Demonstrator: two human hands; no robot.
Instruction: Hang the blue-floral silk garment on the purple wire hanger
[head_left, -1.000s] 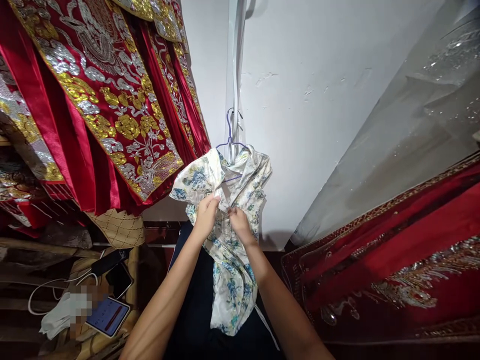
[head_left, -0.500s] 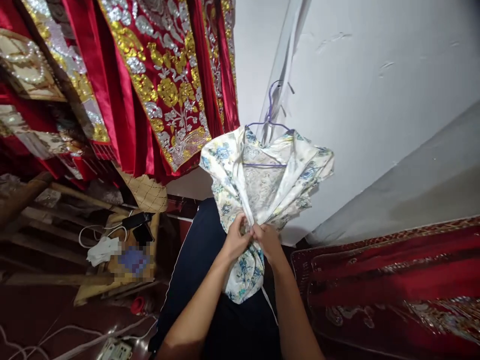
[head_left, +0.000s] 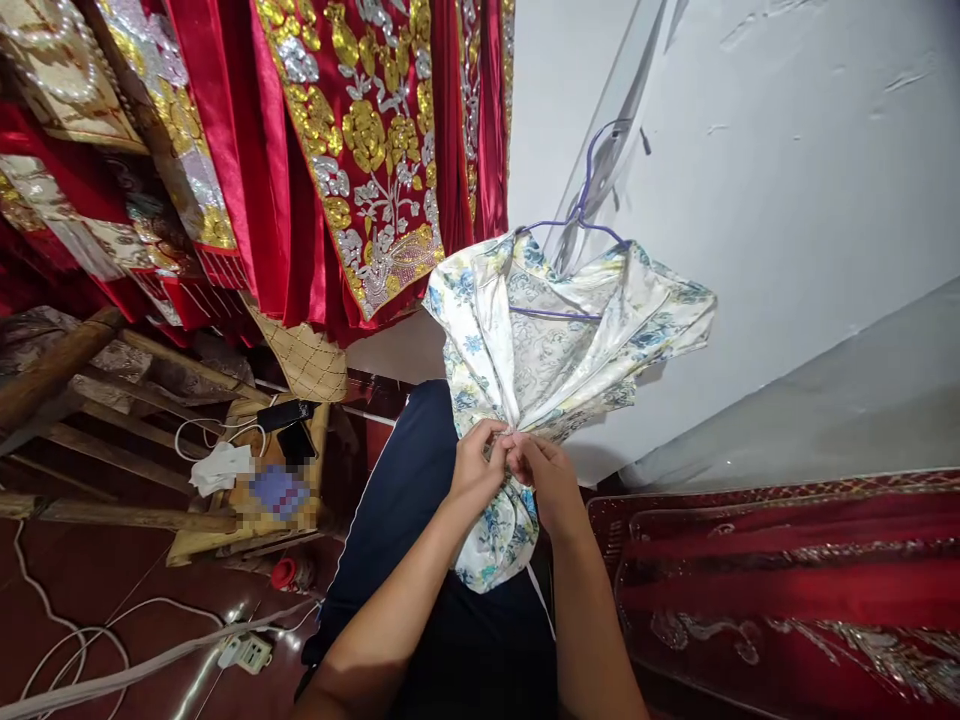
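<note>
Both hands [head_left: 517, 470] on floral dress [head_left: 555, 340]

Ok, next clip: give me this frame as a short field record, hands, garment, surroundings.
left hand: pinching the floral dress front
right hand: pinching the same spot, touching the left
floral dress: white and blue, on a purple hanger by the wall
left side: red embroidered robes
floor: power strip
</note>
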